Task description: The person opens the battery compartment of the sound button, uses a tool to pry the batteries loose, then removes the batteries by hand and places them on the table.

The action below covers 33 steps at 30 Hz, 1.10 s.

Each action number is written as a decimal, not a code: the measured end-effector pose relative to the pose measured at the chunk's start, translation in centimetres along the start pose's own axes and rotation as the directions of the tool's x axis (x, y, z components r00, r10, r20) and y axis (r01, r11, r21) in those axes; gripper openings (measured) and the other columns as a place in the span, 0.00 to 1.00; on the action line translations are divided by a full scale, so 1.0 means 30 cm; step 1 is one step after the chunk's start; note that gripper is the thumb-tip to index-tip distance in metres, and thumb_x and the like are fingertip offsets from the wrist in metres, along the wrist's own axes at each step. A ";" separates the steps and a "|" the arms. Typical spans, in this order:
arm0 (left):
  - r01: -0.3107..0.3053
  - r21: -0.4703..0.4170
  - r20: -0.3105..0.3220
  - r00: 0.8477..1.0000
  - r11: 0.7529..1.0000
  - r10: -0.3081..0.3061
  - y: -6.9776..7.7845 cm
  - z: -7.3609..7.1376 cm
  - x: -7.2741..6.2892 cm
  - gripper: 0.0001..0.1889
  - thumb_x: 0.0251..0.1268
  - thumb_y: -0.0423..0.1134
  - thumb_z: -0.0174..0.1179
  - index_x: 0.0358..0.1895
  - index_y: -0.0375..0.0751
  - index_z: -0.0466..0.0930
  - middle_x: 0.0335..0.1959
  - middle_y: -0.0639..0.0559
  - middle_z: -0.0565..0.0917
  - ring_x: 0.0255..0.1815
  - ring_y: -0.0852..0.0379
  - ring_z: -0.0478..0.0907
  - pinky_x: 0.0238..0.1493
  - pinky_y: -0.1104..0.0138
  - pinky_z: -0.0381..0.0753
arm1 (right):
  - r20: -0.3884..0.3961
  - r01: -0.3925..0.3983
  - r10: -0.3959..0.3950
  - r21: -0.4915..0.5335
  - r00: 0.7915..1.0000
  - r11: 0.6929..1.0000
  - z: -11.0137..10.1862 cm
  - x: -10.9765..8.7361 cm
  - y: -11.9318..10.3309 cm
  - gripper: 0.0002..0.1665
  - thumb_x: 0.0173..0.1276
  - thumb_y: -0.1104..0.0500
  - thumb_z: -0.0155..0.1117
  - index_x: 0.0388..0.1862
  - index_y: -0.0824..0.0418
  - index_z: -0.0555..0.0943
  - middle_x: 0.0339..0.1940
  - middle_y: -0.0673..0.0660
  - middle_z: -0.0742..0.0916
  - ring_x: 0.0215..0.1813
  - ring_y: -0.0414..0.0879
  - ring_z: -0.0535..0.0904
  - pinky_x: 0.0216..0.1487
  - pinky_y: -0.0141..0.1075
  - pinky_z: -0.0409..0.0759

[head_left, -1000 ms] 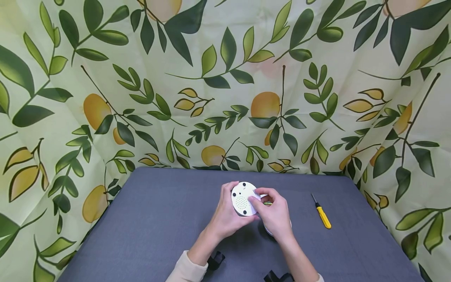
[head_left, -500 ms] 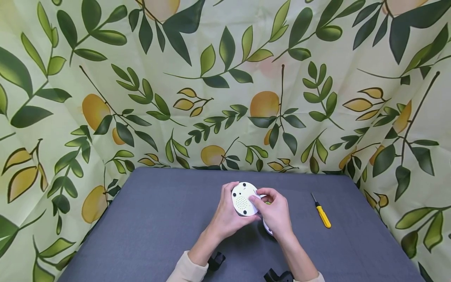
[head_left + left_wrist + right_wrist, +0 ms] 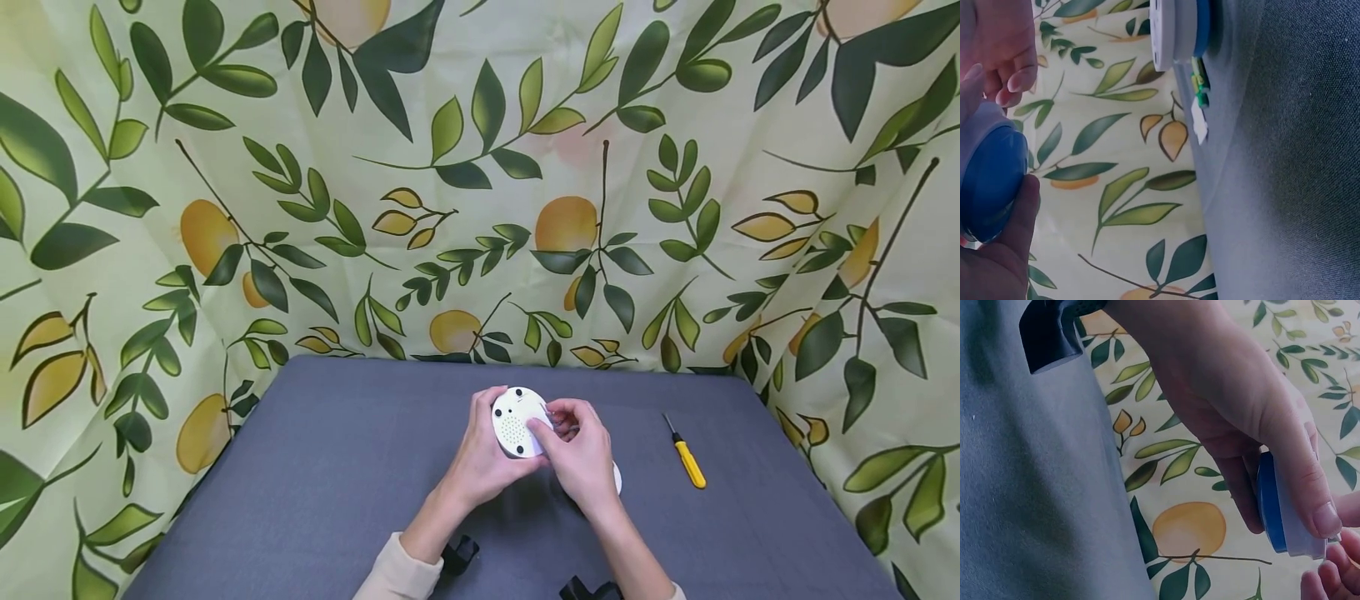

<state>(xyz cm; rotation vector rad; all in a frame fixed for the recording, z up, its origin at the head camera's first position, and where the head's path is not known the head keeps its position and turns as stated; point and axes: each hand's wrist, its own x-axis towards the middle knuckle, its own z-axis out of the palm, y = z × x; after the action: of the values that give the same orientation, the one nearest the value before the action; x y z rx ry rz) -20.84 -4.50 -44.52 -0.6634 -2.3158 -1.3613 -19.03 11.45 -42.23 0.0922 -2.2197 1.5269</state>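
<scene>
A round push button with a white base and a blue domed top point(image 3: 991, 181) is held above the table. In the head view its white base point(image 3: 517, 423) faces up, showing small speaker holes and several black dots. My left hand point(image 3: 480, 467) grips it around the left and lower rim. My right hand point(image 3: 585, 458) pinches its right side, thumb on the white base and fingers behind; the right wrist view shows this thumb point(image 3: 1316, 494) along the white edge. A second white-and-blue round button point(image 3: 1175, 31) rests on the table, mostly hidden behind my right hand in the head view.
A screwdriver with a yellow handle point(image 3: 687, 462) lies on the grey table point(image 3: 360, 450) to the right. Beside the second button are a small green-and-yellow thing point(image 3: 1199, 84) and a white piece point(image 3: 1199, 122). Leaf-patterned cloth point(image 3: 480, 250) surrounds the table's back and sides.
My right hand has shifted slightly left, and its fingers curl more behind the button. The second button now shows right of that hand instead of left. My left hand stays nearly still.
</scene>
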 end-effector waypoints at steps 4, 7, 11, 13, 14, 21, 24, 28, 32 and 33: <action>0.001 0.000 -0.013 1.000 1.000 -0.001 -0.005 0.001 0.006 0.54 0.40 0.44 0.85 0.70 0.39 0.57 0.63 0.45 0.66 0.58 0.52 0.72 0.59 0.57 0.75 | 0.012 0.016 -0.016 0.034 1.000 0.999 0.004 -0.004 0.000 0.18 0.60 0.62 0.79 0.46 0.61 0.82 0.32 0.55 0.82 0.33 0.45 0.75 0.34 0.29 0.73; -0.002 -0.005 -0.011 1.000 1.000 0.002 -0.006 0.002 0.015 0.54 0.41 0.44 0.84 0.70 0.39 0.57 0.64 0.44 0.66 0.58 0.51 0.72 0.59 0.56 0.75 | 0.009 0.037 -0.037 0.053 0.999 0.998 0.007 -0.001 -0.001 0.19 0.60 0.63 0.79 0.48 0.61 0.81 0.32 0.55 0.82 0.33 0.45 0.75 0.34 0.29 0.73; -0.001 -0.008 0.001 1.000 1.000 0.001 -0.009 -0.003 0.024 0.54 0.42 0.44 0.84 0.71 0.39 0.57 0.64 0.44 0.66 0.58 0.51 0.72 0.59 0.56 0.75 | -0.003 0.044 -0.044 0.078 0.999 0.996 0.012 0.004 -0.002 0.19 0.60 0.64 0.78 0.49 0.61 0.82 0.33 0.55 0.82 0.33 0.45 0.74 0.34 0.29 0.72; 0.003 -0.009 0.002 1.000 1.000 -0.003 -0.010 -0.009 0.026 0.54 0.41 0.44 0.84 0.71 0.39 0.56 0.64 0.44 0.66 0.58 0.51 0.72 0.59 0.55 0.75 | -0.003 0.040 -0.040 0.104 0.999 0.994 0.015 0.008 -0.004 0.18 0.60 0.64 0.78 0.48 0.61 0.82 0.33 0.55 0.82 0.33 0.45 0.75 0.34 0.29 0.73; 0.005 -0.010 0.003 1.000 1.000 -0.005 -0.011 -0.012 0.027 0.55 0.41 0.44 0.84 0.71 0.39 0.56 0.64 0.44 0.67 0.58 0.51 0.72 0.59 0.55 0.75 | 0.000 0.036 -0.036 0.117 0.999 0.993 0.016 0.010 -0.005 0.18 0.60 0.65 0.78 0.48 0.62 0.82 0.33 0.56 0.82 0.33 0.45 0.75 0.34 0.29 0.73; 0.060 -0.061 0.017 0.998 0.996 -0.059 -0.018 -0.033 0.019 0.55 0.41 0.46 0.84 0.71 0.42 0.56 0.63 0.47 0.69 0.58 0.52 0.73 0.59 0.54 0.74 | 0.052 0.004 -0.013 0.178 0.999 0.984 0.015 0.024 -0.023 0.16 0.62 0.70 0.74 0.48 0.66 0.82 0.34 0.60 0.84 0.34 0.44 0.76 0.35 0.29 0.75; 0.075 -0.084 0.017 0.997 0.994 -0.074 -0.031 -0.040 0.011 0.56 0.40 0.45 0.85 0.71 0.43 0.56 0.62 0.48 0.70 0.58 0.54 0.74 0.60 0.55 0.74 | 0.079 -0.012 -0.003 0.191 0.997 0.981 0.010 0.027 -0.019 0.16 0.63 0.71 0.73 0.49 0.67 0.82 0.34 0.61 0.84 0.34 0.44 0.77 0.35 0.29 0.76; 0.093 -0.088 0.015 0.996 0.992 -0.092 -0.046 -0.057 0.002 0.56 0.39 0.46 0.85 0.71 0.44 0.56 0.61 0.49 0.71 0.58 0.54 0.74 0.60 0.55 0.73 | 0.111 0.009 -0.034 0.223 0.993 0.975 0.010 0.031 0.003 0.15 0.64 0.67 0.73 0.50 0.65 0.84 0.34 0.59 0.85 0.33 0.44 0.78 0.33 0.30 0.78; 0.119 -0.088 0.014 0.993 0.989 -0.118 -0.057 -0.076 -0.007 0.57 0.39 0.46 0.85 0.72 0.44 0.56 0.61 0.50 0.71 0.58 0.55 0.74 0.60 0.55 0.73 | 0.157 0.015 -0.055 0.248 0.986 0.969 0.004 0.036 0.005 0.13 0.68 0.66 0.71 0.51 0.65 0.84 0.34 0.61 0.84 0.30 0.44 0.78 0.31 0.32 0.80; 0.123 -0.087 0.012 0.992 0.989 -0.122 -0.060 -0.079 -0.008 0.57 0.38 0.46 0.86 0.72 0.44 0.56 0.61 0.50 0.72 0.58 0.55 0.74 0.60 0.55 0.73 | 0.167 0.013 -0.056 0.247 0.984 0.969 0.003 0.038 0.006 0.13 0.69 0.66 0.70 0.51 0.65 0.84 0.34 0.61 0.84 0.29 0.45 0.78 0.30 0.33 0.81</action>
<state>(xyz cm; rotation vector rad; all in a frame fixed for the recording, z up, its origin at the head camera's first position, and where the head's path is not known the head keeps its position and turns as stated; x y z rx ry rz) -21.47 -7.41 -44.82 -0.5599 -2.3472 -1.5245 -20.15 11.67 -41.98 0.3499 -2.1324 1.8299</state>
